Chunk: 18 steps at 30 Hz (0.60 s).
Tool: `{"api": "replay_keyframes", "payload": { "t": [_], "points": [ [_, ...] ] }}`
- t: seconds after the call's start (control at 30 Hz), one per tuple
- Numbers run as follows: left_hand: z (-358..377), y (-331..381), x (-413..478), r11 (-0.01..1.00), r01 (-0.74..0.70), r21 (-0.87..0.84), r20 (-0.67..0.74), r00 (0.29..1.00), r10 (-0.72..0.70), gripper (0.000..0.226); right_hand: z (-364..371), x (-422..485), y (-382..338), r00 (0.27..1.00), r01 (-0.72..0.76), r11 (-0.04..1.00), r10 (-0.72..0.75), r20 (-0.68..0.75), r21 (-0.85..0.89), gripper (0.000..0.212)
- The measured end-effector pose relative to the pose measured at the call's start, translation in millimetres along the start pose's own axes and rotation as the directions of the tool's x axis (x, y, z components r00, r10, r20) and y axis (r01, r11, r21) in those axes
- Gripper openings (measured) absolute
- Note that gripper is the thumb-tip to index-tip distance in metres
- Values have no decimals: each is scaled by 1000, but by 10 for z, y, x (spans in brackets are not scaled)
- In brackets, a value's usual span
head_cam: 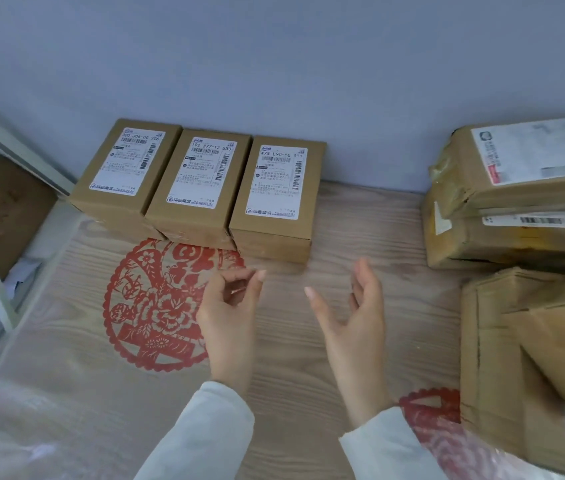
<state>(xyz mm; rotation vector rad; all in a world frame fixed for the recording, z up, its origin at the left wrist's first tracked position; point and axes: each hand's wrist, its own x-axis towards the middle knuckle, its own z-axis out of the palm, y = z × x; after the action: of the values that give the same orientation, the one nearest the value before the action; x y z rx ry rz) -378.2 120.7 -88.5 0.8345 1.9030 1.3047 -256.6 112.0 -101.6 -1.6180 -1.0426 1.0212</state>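
Brown cardboard boxes with white shipping labels (pixel 205 181), three abreast, are sitting upper centre of frame against the grey wall (pixel 274 64). Left hand (pixel 229 313) and right hand (pixel 353 317) are hovering just below them over the wood-grain tabletop (pixel 360 220), fingers loosely curled, both holding nothing. Taped brown parcels (pixel 516 237) are lying stacked at right.

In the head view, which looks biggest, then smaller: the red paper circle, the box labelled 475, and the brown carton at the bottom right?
1. Brown carton, though it is nearest the camera and cut off by the edge, so this is unsure.
2. Red paper circle.
3. Box labelled 475, which is farthest back.
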Motion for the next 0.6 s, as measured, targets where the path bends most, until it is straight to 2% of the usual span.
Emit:
{"api": "replay_keyframes", "payload": {
  "t": [0.13,0.23,0.37,0.47,0.6],
  "points": [
    [118,172,-605,999,-5,-45,143,990,12,7,-519,-412,-344,985,173,985,-173,-31,-1,73],
    [242,303,-1010,992,-24,-122,235,971,53,7,-958,-655,-605,940,323,946,-320,-117,9,61],
    [436,500,-1480,973,-86,-214,358,920,160,24,-1574,-826,-814,877,436,900,-421,-231,13,54],
    [650,607,-1744,974,-120,-192,431,882,194,37,-2086,-841,-762,874,390,920,-356,-331,39,54],
    [1040,730,-1924,986,-139,-91,504,848,166,58,-2737,-802,-530,920,182,968,-106,-379,173,64]
  ]
}}
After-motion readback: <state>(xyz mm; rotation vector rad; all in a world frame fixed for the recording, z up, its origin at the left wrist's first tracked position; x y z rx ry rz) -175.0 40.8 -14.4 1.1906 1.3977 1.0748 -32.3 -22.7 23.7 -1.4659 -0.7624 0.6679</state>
